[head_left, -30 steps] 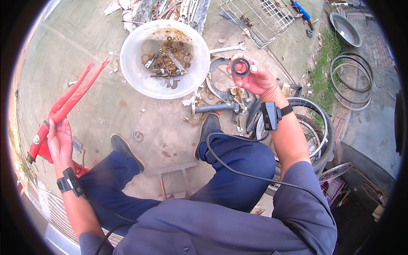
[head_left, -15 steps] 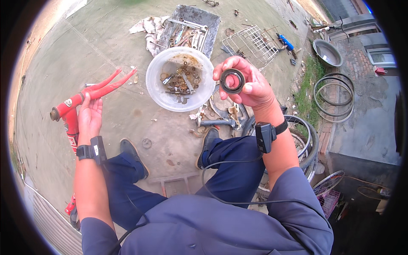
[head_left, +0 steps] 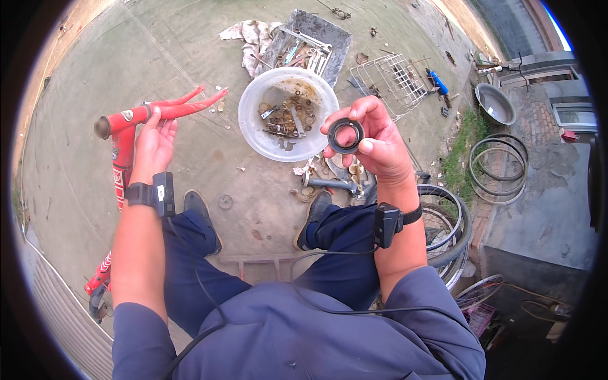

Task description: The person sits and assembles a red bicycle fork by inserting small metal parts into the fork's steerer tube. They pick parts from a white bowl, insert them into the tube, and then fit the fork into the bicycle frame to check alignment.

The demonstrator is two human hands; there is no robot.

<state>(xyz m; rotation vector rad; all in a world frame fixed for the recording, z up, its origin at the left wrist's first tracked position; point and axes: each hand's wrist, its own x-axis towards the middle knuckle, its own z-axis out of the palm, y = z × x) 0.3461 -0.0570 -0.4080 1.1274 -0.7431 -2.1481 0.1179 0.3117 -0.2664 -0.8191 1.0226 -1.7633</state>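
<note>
My right hand (head_left: 373,142) is raised right of the white plastic tub (head_left: 250,130). Between its thumb and fingers it pinches a dark, round bearing ring (head_left: 332,136), its open middle facing me. On the left, my left hand (head_left: 154,144) holds the red bicycle frame (head_left: 124,152) by the tube where the red fork (head_left: 193,106) runs on to the right. The thumb lies against the tube, and the palm is partly hidden from view. Rusty small bicycle parts (head_left: 292,117) lie inside the tub, brown liquid staining its bottom.
Behind the tub stands a grey metal tray (head_left: 339,47) of wrenches, with a rag (head_left: 250,44) beside it. A wire basket (head_left: 399,82) lies farther right. Bicycle wheels (head_left: 453,231) rest by my right leg. A metal basin (head_left: 495,104) and loose tyres (head_left: 497,168) lie near the wall.
The view has shifted, so the tub and tray appear farther right. My right hand has come slightly lower and nearer with the bearing ring; the red frame has tilted a little in my left hand.
</note>
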